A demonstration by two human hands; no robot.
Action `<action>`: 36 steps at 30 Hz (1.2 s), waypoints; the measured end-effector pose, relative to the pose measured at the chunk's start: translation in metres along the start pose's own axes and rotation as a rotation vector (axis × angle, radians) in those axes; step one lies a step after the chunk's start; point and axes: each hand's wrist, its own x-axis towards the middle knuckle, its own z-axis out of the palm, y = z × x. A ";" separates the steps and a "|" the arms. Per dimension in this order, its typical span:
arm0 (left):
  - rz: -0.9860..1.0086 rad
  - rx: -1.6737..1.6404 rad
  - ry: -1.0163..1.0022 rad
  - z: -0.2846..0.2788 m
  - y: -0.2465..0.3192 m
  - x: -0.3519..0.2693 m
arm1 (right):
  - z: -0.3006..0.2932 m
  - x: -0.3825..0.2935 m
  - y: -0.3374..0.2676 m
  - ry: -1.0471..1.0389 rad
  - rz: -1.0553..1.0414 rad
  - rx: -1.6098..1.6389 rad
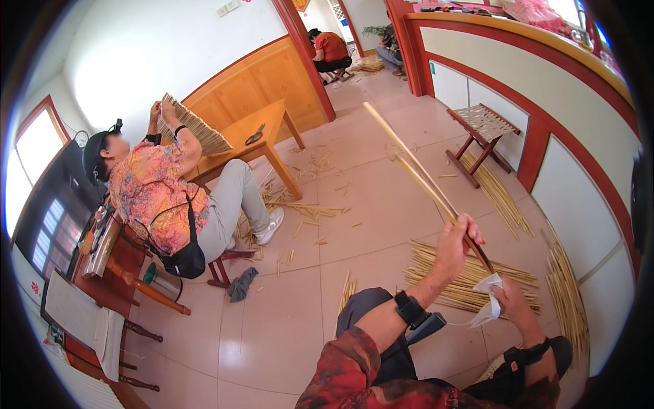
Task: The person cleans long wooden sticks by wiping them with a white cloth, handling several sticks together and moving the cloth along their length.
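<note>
Several long plant stalks point(431, 185) rise from my two hands, slanting up and to the left. My left hand point(456, 243) is closed around them partway along. Lower right, my right hand point(506, 296) holds a white cloth point(488, 301) against the lower end of the stalks. Behind and below my hands a spread pile of cut stalks point(460, 276) lies on the tiled floor. A dark device is strapped at my left wrist, and a black band is around my right forearm.
A co-worker point(158, 189) sits at left, holding a slatted stalk mat point(199, 130) beside a wooden table point(245, 138). Offcuts litter the floor there. A folding stool point(483, 122) stands at upper right, with stalk bundles point(567, 296) along the cabinets. Two people sit beyond the doorway.
</note>
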 end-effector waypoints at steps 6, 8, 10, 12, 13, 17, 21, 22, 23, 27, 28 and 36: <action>0.166 -0.056 0.055 -0.019 0.035 0.007 | -0.021 -0.012 -0.003 0.044 0.085 -0.247; 0.200 -0.057 0.096 -0.023 0.041 0.007 | -0.028 -0.015 0.001 0.040 0.087 -0.272; 0.225 -0.095 0.111 -0.022 0.044 0.007 | -0.038 -0.022 0.014 0.069 0.105 -0.411; 0.271 -0.067 0.121 -0.022 0.052 0.010 | -0.050 -0.039 0.063 0.127 0.113 -0.369; 0.328 -0.029 0.143 -0.024 0.057 0.011 | -0.052 -0.039 0.070 0.174 0.109 -0.317; 0.321 -0.047 0.180 -0.030 0.047 0.010 | -0.068 -0.017 0.061 0.307 0.359 -0.290; 0.267 0.005 0.181 -0.025 0.024 0.008 | -0.066 -0.006 0.057 0.602 0.102 0.237; 0.243 0.015 0.181 -0.025 0.019 0.008 | -0.064 -0.003 0.051 0.610 0.071 0.387; 0.248 0.016 0.184 -0.024 0.013 0.007 | -0.062 -0.001 0.047 0.614 0.040 0.537; 0.154 -0.033 0.159 -0.013 0.001 0.005 | -0.052 0.004 0.044 0.750 0.054 0.638; 0.160 -0.074 0.171 -0.014 0.002 0.007 | -0.054 0.006 0.035 0.739 0.085 0.754; 0.138 0.018 0.132 -0.011 -0.021 0.003 | -0.060 0.013 0.014 0.717 0.094 1.203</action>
